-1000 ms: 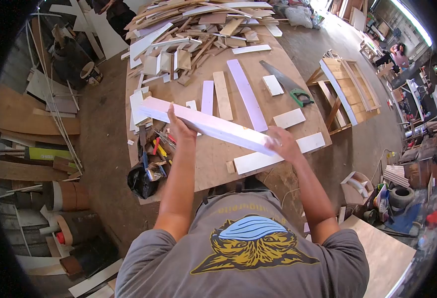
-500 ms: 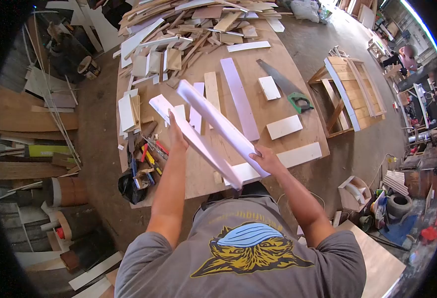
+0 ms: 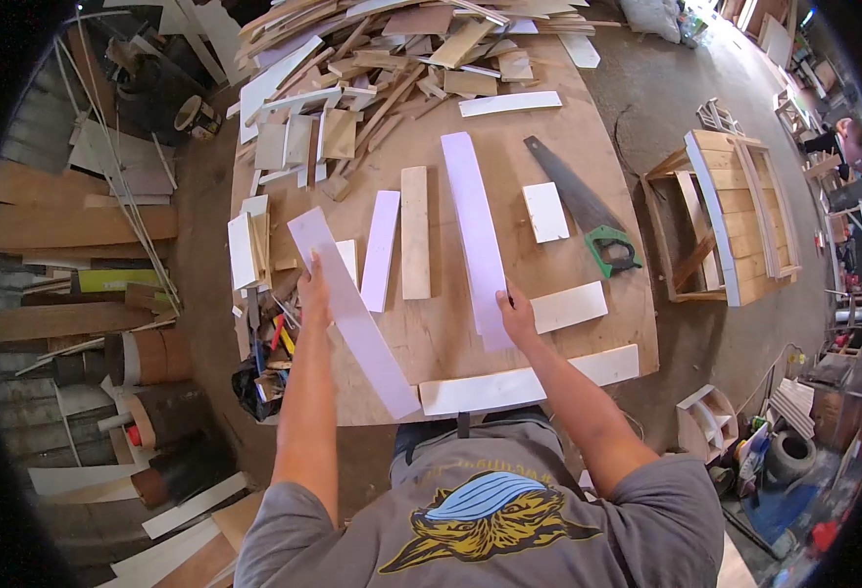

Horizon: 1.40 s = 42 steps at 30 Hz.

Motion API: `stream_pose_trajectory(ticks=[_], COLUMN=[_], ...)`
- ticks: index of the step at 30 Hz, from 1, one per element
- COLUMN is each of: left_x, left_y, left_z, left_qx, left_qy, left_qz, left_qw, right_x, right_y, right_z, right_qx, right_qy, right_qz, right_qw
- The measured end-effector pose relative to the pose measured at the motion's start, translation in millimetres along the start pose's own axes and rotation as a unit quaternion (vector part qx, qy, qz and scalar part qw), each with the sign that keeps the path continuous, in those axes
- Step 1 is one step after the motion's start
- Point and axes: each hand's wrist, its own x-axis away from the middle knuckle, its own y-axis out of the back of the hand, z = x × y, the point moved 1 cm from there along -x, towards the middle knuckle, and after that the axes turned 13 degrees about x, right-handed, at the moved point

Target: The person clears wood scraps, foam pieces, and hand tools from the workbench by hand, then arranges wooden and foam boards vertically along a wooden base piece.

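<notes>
My left hand (image 3: 315, 296) is closed around the edge of a long white board (image 3: 357, 318), which slants over the table's near left part. My right hand (image 3: 517, 316) grips the lower end of another long white board (image 3: 473, 235); this one lies over, or nearly over, a similar board whose edge shows beneath it. Between the two sit a short white board (image 3: 381, 250) and a bare wood board (image 3: 415, 233). To the right are a small white block (image 3: 545, 213), a white piece (image 3: 570, 307) and a handsaw (image 3: 573, 191) with a green handle. One more white board (image 3: 588, 368) lies along the near edge.
Wood offcuts (image 3: 382, 73) are heaped at the far end of the plywood table (image 3: 509, 176). Hand tools and a black bag (image 3: 247, 390) crowd the near left corner. A wooden frame (image 3: 735, 216) stands on the floor at right. Another person (image 3: 850, 147) is far right.
The two boards I hold were raised close together and crossing the view; now they are apart and lower. The right one has come down over the board lying on the table.
</notes>
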Motion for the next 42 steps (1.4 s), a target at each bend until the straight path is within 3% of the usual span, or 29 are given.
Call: stream_pose_trajectory(ticks=[2, 5, 8, 11, 17, 29, 32, 38, 42], left_x=[-3, -25, 0, -15, -34, -49, -44, -46, -45], left_y=[2, 22, 5, 12, 14, 15, 11, 10, 2], left_z=[-1, 32, 17, 47, 89, 98, 85, 90, 84], left_qx=[-0.049, -0.115, -0.217, -0.183, -0.162, -0.159, -0.175, -0.184, -0.2], left_qy=[0.002, 0.003, -0.01, 0.008, 0.038, 0.046, 0.024, 0.022, -0.012], left_qz=[-0.011, 0.007, -0.006, 0.054, 0.093, 0.1, 0.09, 0.082, 0.073], left_qw=[0.999, 0.993, 0.976, 0.982, 0.982, 0.981, 0.98, 0.979, 0.977], right_x=[-5, -3, 4, 13, 2, -8, -5, -11, -27], right_y=[-9, -10, -29, -35, -57, -64, -61, -52, -36], right_z=[-2, 9, 7, 38, 44, 53, 71, 52, 33], right_qx=[0.035, 0.215, 0.287, 0.364, 0.374, 0.377, 0.364, 0.378, 0.283], right_qy=[-0.007, -0.069, -0.069, -0.086, -0.089, -0.066, -0.108, -0.085, -0.094], right_qz=[-0.043, -0.033, -0.104, -0.093, -0.132, -0.159, -0.137, -0.106, -0.06], right_qw=[0.998, 0.974, 0.95, 0.923, 0.914, 0.91, 0.915, 0.916, 0.953])
